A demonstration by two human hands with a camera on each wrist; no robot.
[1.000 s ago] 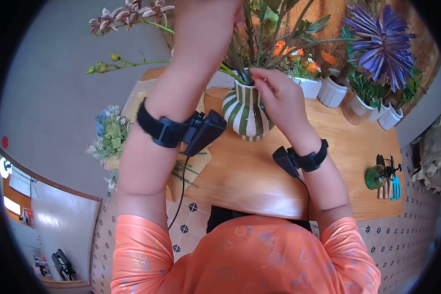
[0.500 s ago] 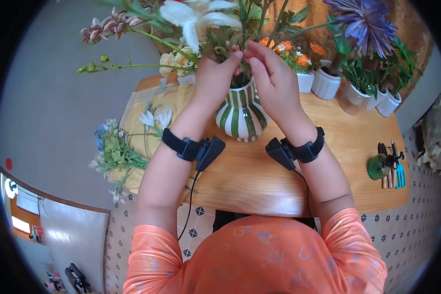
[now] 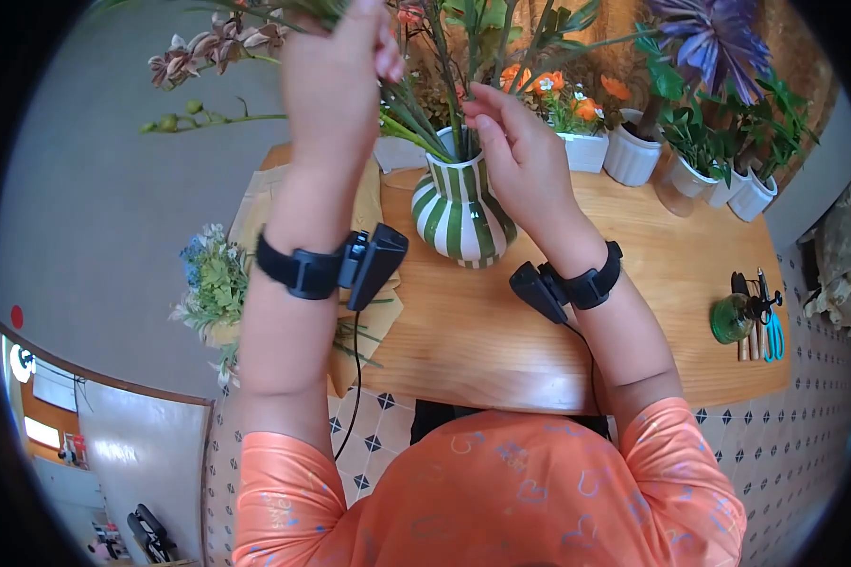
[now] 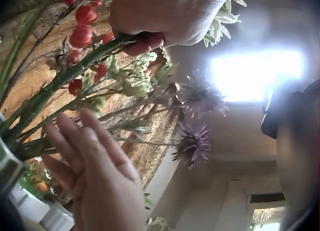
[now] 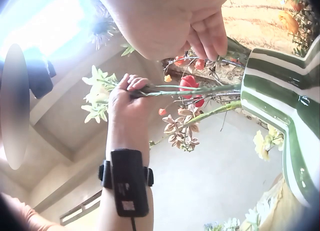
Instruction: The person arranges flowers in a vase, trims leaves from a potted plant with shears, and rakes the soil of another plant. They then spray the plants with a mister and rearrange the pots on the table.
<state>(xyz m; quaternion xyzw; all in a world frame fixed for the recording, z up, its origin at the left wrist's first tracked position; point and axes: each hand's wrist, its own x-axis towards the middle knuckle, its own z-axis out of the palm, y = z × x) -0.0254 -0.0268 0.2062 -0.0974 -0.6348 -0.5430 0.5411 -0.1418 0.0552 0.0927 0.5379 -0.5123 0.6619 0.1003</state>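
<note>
The green-and-white striped vase (image 3: 463, 213) stands upright on the table, with several stems in its mouth. Up and to the left of it, the left hand (image 3: 336, 90) grips a green stem (image 4: 75, 71); in the right wrist view this hand (image 5: 129, 98) has its fingers curled round the stem, below a pale flower (image 5: 98, 93). That stem runs down to the vase mouth. Beside the vase neck is the right hand (image 3: 529, 156), fingers extended and lightly bent near the stems. In the left wrist view the right hand's palm (image 4: 107, 186) shows beside the stems.
White pots (image 3: 631, 156) with plants line the table's back right. A green spray bottle (image 3: 730, 318) and blue scissors (image 3: 773, 337) lie at the right edge. Loose flowers (image 3: 219, 283) and brown paper (image 3: 378, 326) are at the left. A purple flower (image 3: 714, 42) leans over the pots.
The left hand has moved up and left, away from the right hand, after coming down near the vase mouth with a white flower. The right hand has stayed beside the vase neck.
</note>
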